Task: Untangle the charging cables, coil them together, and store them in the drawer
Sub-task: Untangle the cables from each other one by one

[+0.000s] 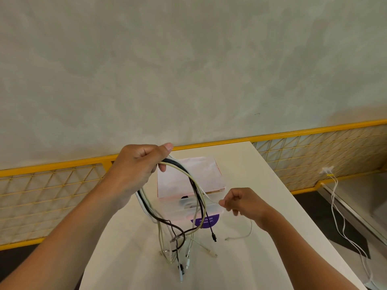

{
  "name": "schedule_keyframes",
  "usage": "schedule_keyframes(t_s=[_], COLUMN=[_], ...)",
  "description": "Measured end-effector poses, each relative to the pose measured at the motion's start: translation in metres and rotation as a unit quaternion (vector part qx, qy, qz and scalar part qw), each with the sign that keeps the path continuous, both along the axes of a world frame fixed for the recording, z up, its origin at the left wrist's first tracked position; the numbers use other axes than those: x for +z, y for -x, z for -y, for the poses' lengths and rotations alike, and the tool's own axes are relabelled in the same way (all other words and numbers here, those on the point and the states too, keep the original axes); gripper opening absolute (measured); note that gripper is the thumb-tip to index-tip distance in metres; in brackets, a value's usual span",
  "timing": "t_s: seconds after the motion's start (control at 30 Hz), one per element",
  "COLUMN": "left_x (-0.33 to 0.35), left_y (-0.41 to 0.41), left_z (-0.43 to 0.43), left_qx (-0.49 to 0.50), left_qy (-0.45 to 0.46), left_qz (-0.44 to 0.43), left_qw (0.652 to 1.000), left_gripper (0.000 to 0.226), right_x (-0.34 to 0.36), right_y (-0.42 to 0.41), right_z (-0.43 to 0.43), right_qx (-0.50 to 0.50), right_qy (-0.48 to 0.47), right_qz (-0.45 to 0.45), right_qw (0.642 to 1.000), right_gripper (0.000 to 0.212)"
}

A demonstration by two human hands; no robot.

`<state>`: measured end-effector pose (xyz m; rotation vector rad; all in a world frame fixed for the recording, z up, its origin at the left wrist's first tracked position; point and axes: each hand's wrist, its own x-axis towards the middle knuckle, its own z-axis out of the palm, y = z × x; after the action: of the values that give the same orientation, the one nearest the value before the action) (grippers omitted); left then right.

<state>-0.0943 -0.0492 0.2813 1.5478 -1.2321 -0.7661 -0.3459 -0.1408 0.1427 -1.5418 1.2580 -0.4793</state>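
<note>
Cables (198, 193), black and white, hang in a loose loop above a white counter (251, 258), their plugs trailing onto it. The left hand (138, 164) grips the loop's top in curled fingers; the right hand (243, 203) pinches one white strand. Behind sits a small drawer box (188, 176), then a yellow mesh rail (52, 185) and a grey wall (188, 59).

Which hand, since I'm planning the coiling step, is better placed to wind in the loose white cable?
Probably the right. The right hand pinches the white cable, whose free end trails loose below it; the left hand is occupied gripping the looped cable bundle.
</note>
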Motion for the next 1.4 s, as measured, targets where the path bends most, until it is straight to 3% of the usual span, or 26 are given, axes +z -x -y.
schedule_keyframes(t_s=[0.07,0.2,0.4,0.67,0.97,1.2,1.4], left_x=[0.003,0.001,-0.003,-0.008,-0.01,-0.016,-0.009], left_y=[-0.002,0.004,0.018,0.013,0.006,0.011,0.008], left_z=[-0.001,-0.003,-0.001,-0.002,-0.002,0.0,-0.002], left_qx=[-0.007,-0.039,-0.055,-0.062,-0.022,-0.016,-0.003], left_qy=[-0.004,-0.022,-0.037,-0.03,-0.059,-0.056,-0.059], left_qz=[-0.003,0.013,0.047,0.123,0.15,0.163,0.138], left_qw=[1.0,0.999,0.997,0.99,0.987,0.985,0.989], left_gripper=[0.051,0.052,0.06,0.043,0.044,0.041,0.042], right_x=[0.009,0.047,0.101,0.098,0.081,0.067,0.075], right_y=[0.0,-0.015,-0.046,-0.057,-0.037,-0.045,-0.036], right_z=[-0.003,-0.013,-0.03,-0.036,-0.024,-0.016,-0.015], right_qx=[0.049,0.105,0.206,0.177,0.161,0.101,0.125], right_qy=[-0.023,0.014,0.095,0.165,0.155,0.207,0.131], right_qz=[0.013,0.117,0.182,0.118,0.073,0.028,0.064], right_qw=[0.998,0.987,0.957,0.963,0.972,0.973,0.981], right_gripper=[0.013,0.041,0.028,0.031,0.03,0.019,0.029])
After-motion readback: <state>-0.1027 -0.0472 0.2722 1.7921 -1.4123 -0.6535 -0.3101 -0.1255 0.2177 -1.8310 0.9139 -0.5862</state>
